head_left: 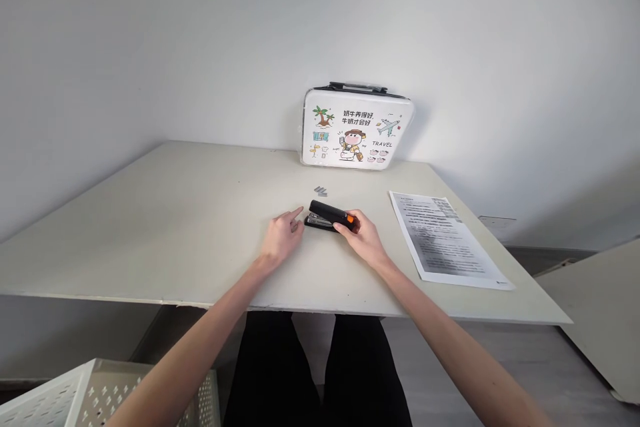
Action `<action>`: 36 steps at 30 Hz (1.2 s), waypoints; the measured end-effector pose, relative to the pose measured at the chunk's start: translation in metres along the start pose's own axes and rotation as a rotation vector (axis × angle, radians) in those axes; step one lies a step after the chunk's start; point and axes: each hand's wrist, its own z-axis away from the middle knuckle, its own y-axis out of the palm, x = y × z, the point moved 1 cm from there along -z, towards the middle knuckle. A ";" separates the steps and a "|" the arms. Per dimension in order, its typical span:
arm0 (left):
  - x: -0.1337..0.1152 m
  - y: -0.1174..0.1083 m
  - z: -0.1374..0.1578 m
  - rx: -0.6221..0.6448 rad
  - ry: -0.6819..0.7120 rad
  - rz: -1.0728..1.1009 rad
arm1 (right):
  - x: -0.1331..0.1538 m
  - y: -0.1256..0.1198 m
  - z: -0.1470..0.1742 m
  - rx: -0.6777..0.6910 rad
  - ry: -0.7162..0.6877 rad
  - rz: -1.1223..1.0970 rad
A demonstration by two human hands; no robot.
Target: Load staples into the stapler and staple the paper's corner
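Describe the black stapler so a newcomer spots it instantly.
On the pale table, find the white case with cartoon prints. In front, past small silver strips, the right hand holds the long black stapler; its orange patch sets it apart from them.

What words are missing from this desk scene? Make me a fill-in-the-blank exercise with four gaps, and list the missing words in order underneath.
1. The hand holding the stapler is the person's ____ one.
2. The stapler is mostly black, with one bright patch of ____.
3. On the white case, the word in large Latin capitals is ____.
4. The small grey strips lie on the table between the stapler and the ____.

Missing words: right; orange; TRAVEL; case.
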 end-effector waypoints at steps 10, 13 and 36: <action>-0.010 -0.008 -0.001 0.017 -0.095 0.338 | 0.005 0.039 -0.047 -0.078 -0.140 0.232; -0.008 -0.012 -0.003 0.019 -0.246 0.674 | 0.012 0.064 -0.073 -0.090 -0.146 0.342; -0.008 -0.009 -0.011 0.292 -0.510 1.245 | 0.066 0.005 -0.002 0.107 -0.623 0.428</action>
